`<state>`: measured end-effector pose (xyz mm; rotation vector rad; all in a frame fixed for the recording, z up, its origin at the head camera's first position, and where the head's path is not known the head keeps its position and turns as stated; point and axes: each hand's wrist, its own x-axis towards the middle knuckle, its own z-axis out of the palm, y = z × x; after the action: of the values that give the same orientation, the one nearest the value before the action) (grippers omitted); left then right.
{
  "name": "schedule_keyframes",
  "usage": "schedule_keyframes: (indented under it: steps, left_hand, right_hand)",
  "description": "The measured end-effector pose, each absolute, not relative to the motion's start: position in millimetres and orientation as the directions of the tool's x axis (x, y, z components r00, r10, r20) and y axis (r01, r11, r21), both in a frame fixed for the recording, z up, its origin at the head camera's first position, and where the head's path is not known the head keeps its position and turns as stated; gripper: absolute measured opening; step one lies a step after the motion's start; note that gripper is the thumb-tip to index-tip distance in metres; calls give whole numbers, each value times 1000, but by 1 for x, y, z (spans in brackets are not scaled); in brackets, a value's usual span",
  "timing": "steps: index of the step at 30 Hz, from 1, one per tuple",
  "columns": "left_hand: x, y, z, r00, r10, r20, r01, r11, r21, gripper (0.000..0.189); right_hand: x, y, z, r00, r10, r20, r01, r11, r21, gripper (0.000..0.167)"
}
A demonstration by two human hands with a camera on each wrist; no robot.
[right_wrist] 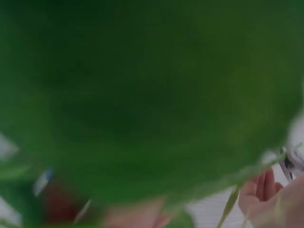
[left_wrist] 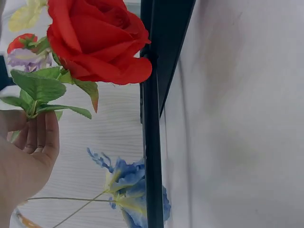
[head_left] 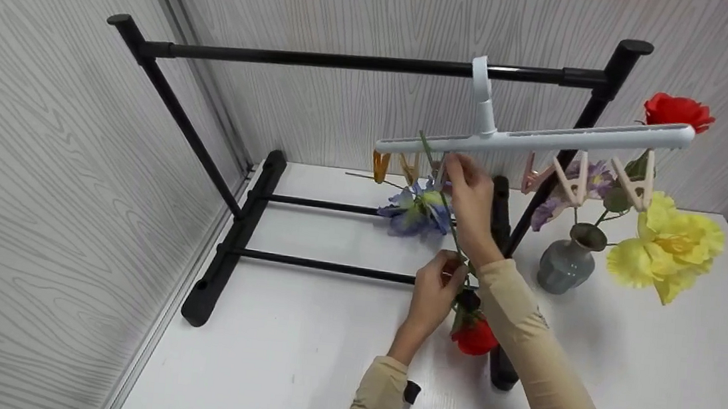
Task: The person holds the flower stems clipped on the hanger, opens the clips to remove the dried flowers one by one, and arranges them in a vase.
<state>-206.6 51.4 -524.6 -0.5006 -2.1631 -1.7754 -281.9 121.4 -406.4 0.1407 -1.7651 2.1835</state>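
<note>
A red rose hangs head down in the head view, its long green stem slanting up to the hanger. My left hand pinches that stem just behind the leaves. Up at the white hanger, my right hand grips a clothespin under the bar, mostly hidden by the fingers. The stem's upper end crosses in front of the hanger beside this clothespin. A blue flower hangs just left of the right hand. A blurred green leaf fills most of the right wrist view.
The hanger hooks over a black rack, tilted up to the right. Several clothespins line it. On the right, a grey vase stands on the white table, near a yellow flower, a purple flower and another red rose.
</note>
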Motion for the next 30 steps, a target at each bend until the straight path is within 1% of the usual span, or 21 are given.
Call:
schedule_keyframes:
  steps: [5, 11, 14, 20, 23, 27, 30]
  left_hand:
    - [-204, 49, -525, -895, 60, 442, 446, 153, 882, 8]
    - [-201, 41, -523, -918, 20, 397, 397, 93, 913, 10]
    - [-199, 36, -523, -923, -11, 384, 382, 81, 921, 12]
    - [-194, 29, -526, -922, -12, 387, 384, 106, 917, 16]
    - [-188, 23, -529, -919, -4, 395, 392, 112, 913, 17]
    - [-180, 13, -531, -898, -22, 440, 435, 116, 893, 17]
    - [-176, 6, -530, -873, -51, 485, 477, 125, 870, 14]
  right_hand:
    - [-285, 119, -398, -958, 128, 258, -282, -229, -932, 21]
    - [-286, 121, -392, -971, 55, 234, -240, -276, -931, 18]
    - [-287, 122, -389, -975, 25, 220, -218, -280, -935, 19]
    - [-287, 124, -380, -982, 19, 190, -188, -268, -945, 18]
    - [-285, 124, -375, -982, 24, 186, -185, -269, -945, 14]
    - [-286, 124, -374, -982, 25, 188, -187, -277, -942, 11]
    - [-287, 126, -379, -984, -24, 179, -165, -282, -945, 12]
